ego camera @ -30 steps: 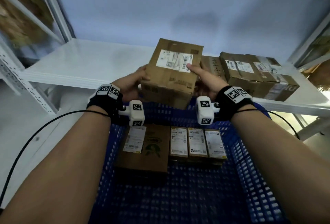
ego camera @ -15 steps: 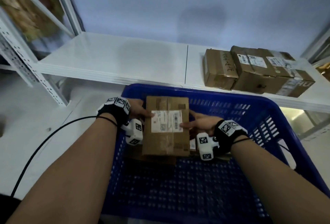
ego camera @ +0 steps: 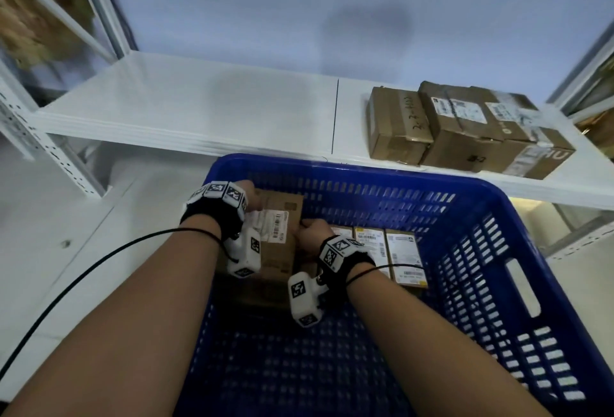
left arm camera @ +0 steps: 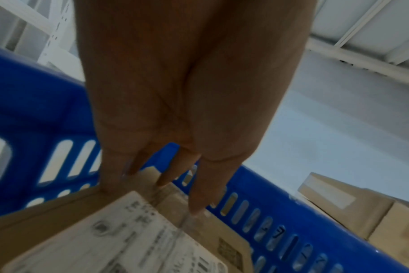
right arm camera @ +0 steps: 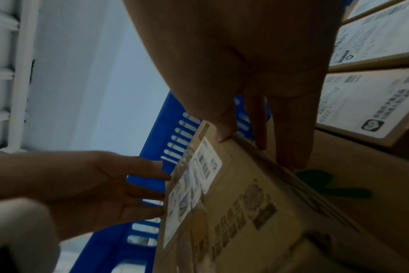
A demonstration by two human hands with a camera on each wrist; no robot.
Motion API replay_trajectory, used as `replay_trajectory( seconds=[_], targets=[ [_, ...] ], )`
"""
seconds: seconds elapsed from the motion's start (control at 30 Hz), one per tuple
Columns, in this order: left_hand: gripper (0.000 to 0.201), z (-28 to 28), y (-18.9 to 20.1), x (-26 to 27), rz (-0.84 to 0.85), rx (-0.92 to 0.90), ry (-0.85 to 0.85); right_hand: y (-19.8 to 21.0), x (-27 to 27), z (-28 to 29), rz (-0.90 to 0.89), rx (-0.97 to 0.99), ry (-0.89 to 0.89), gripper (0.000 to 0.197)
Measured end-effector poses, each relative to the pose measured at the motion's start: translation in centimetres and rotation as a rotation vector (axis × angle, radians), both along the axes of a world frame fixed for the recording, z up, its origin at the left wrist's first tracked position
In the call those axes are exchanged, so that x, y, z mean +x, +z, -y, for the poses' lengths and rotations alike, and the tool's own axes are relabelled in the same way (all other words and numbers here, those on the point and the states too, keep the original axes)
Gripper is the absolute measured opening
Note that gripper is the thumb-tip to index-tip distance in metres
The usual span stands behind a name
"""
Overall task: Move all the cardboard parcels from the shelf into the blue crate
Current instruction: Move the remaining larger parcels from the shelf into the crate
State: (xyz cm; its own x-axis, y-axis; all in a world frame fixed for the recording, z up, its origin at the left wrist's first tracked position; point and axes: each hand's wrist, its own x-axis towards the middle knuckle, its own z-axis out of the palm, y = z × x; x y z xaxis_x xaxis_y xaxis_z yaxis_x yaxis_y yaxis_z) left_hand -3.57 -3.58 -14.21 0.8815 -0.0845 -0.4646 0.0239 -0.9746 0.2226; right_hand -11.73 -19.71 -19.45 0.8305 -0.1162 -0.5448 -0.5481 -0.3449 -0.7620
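Observation:
A brown cardboard parcel (ego camera: 285, 252) with a white barcode label sits low in the far left corner of the blue crate (ego camera: 365, 168), held between my two hands. My left hand (ego camera: 248, 195) touches its left edge with straight, spread fingers (right arm camera: 152, 177). My right hand (ego camera: 307, 232) grips the right edge, thumb on top and fingers down the side (right arm camera: 290, 157). The parcel (right arm camera: 240, 206) rests on a larger flat box (right arm camera: 374, 171) with a green print. Three more parcels (ego camera: 465, 127) stand on the white shelf (ego camera: 199, 111) at the right.
Three small labelled parcels (ego camera: 385, 250) lie side by side in the crate just right of my right hand. A perforated white shelf upright (ego camera: 50, 157) stands at the left. The crate's near half shows bare blue floor (ego camera: 299, 366). A black cable (ego camera: 83, 280) runs from my left wrist.
Both hands have carried the parcel from the shelf front down into the crate, then lower and to the far left, onto the flat box. The view has tilted down.

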Motion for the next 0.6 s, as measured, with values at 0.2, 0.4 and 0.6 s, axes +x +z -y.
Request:
replay_trajectory(
  seconds=[0.2, 0.4, 0.6],
  targets=[
    [0.024, 0.9, 0.1, 0.3, 0.041, -0.047, 0.022, -0.1, 0.0, -1.8, 0.085, -0.096, 0.032, 0.031],
    [0.033, 3.2, 2.1, -0.9, -0.022, -0.052, 0.013, 0.4, 0.1, -0.5, -0.017, -0.014, 0.037, 0.031],
    [0.035, 3.3, 2.2, -0.3, -0.021, -0.096, 0.023, 7.1, 2.4, 7.0, 0.462, -0.454, -0.162, 0.026]
  ],
)
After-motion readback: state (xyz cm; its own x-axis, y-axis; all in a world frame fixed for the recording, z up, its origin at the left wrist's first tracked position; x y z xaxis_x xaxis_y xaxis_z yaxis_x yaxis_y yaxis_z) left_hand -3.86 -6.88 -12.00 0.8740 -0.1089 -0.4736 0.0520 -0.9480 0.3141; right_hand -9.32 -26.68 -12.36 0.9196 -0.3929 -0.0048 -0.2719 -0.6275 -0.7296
